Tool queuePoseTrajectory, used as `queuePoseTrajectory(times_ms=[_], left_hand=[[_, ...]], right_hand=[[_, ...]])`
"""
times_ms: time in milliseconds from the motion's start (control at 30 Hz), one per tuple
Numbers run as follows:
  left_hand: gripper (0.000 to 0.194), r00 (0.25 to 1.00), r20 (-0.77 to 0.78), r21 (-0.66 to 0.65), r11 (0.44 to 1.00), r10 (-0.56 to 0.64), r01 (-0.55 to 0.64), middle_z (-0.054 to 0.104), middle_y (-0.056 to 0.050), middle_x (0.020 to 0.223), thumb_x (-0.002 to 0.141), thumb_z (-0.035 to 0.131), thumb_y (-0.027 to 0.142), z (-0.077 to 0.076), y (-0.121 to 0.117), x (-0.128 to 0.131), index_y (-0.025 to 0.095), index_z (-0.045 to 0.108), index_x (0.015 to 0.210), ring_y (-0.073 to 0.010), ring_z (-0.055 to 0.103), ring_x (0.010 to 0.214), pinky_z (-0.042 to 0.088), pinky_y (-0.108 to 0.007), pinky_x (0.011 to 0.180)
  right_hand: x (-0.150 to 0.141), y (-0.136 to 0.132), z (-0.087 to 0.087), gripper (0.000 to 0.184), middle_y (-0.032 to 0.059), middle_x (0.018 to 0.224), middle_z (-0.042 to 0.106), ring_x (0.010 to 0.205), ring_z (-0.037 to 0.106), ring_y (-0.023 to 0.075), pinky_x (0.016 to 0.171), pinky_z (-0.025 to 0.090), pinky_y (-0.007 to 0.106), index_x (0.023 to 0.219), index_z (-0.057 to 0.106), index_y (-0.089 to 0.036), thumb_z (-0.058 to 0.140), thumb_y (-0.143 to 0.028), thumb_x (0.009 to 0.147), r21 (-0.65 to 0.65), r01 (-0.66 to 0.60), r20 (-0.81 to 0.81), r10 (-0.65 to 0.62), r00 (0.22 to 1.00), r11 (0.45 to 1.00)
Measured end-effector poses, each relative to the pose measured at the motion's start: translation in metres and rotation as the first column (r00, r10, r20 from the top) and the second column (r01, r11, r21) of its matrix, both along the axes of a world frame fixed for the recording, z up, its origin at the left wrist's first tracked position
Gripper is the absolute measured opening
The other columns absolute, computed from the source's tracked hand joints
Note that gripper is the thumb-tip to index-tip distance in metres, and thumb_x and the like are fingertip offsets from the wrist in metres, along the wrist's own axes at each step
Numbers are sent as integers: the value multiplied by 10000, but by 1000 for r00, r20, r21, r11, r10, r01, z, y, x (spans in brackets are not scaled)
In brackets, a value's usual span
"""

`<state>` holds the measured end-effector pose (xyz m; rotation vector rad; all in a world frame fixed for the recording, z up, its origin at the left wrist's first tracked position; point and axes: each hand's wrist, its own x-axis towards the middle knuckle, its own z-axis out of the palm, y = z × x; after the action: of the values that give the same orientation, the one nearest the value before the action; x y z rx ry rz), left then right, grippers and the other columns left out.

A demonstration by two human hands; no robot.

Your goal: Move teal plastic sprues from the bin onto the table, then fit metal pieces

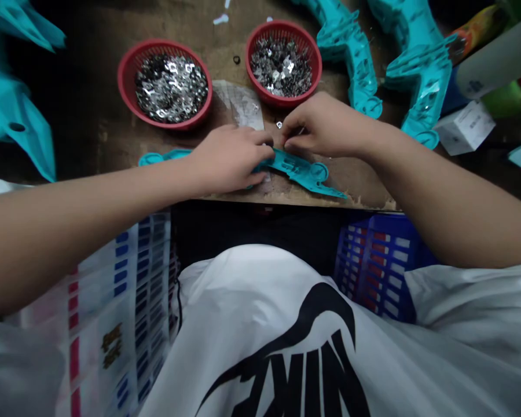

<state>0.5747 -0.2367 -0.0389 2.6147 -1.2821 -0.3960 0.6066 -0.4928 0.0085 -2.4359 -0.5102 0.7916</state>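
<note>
A long teal plastic part (301,169) lies along the front of the workbench, its middle covered by my left hand. My left hand (237,156) is closed round that middle, fingers curled over its edge. My right hand (315,126) is beside it, just above the part, with thumb and fingers pinched together; what they hold, if anything, is hidden. A small metal piece (279,124) lies on the bench by the right fingertips. Two red plastic baskets stand behind my hands: the left basket (121,78) and the right basket (316,63), both full of small shiny metal pieces.
More teal plastic parts (360,63) lie at the back right, and a teal molding (21,116) sits at the left. A white box (464,127) is at the right. Below the bench edge are a blue crate (373,266) and a white crate (130,289).
</note>
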Motion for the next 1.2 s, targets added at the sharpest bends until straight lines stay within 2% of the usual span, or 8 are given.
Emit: queuePoseTrajectory(times_ms=[100,200,400,600,833,933,1033,1200], left_hand=[[378,999,37,25,999,-21,20,797,-129,1521,1050,715,386,-5,1,10,261,867,1374,-430,775,1314,615,-623,1118],[401,997,67,-2,1000,-27,27,825,-94,1475,1041,706,386,-12,5,17,305,857,1404,-392,782,1250,607,-604,1107],[388,1000,7,-101,995,2,-2,810,-106,1506,1041,712,356,-16,9,18,239,851,1384,-399,761,1346,566,-585,1206],[311,990,-119,-180,978,82,-102,817,-41,1490,1056,764,461,-24,12,22,309,878,1301,-379,740,1406,534,-551,1265],[342,986,-127,-172,976,111,-132,832,-11,1483,1025,820,467,-26,10,24,327,888,1329,-353,736,1390,535,-510,1242],[388,988,-101,-108,986,113,-123,824,-22,1516,1049,790,468,-22,9,22,319,884,1394,-358,728,1381,535,-517,1220],[476,995,-60,-24,996,79,-81,793,-33,1583,1101,701,482,-18,9,22,290,851,1511,-362,716,1341,516,-555,1217],[661,999,-47,-91,996,13,-17,808,-20,1560,1191,486,645,-15,12,20,274,779,1652,-354,634,1418,447,-537,1291]], right_hand=[[0,3,-13,169,35,1248,904,1302,799,339,991,658,383,1037,881,-323,890,-304,869,-15,-70,-62,69,996,997],[-2,7,-17,183,42,1291,893,1362,774,349,1017,641,387,1087,880,-314,875,-327,904,-48,-98,-69,95,993,994],[-4,13,-11,234,35,1391,866,1472,719,348,1100,640,421,1159,879,-357,906,-392,929,-73,-105,-95,98,991,992],[-6,16,-7,179,12,1447,847,1512,702,305,1100,634,374,1123,865,-370,909,-416,954,-79,-62,-116,52,992,995],[-6,15,-10,128,25,1399,860,1465,728,305,1052,634,351,1080,863,-346,902,-387,965,-71,-85,-75,80,994,994],[-5,15,-14,121,39,1415,854,1446,735,312,1092,620,375,1132,874,-336,865,-361,1014,-86,-172,-3,173,985,981],[-7,14,-19,221,70,1439,844,1402,750,323,1122,595,432,1267,871,-284,713,-313,1116,-170,-329,144,353,924,929],[-15,12,-27,411,149,1389,841,1318,763,358,1058,576,482,1339,859,-161,492,-291,1208,-327,-431,307,526,793,841]])
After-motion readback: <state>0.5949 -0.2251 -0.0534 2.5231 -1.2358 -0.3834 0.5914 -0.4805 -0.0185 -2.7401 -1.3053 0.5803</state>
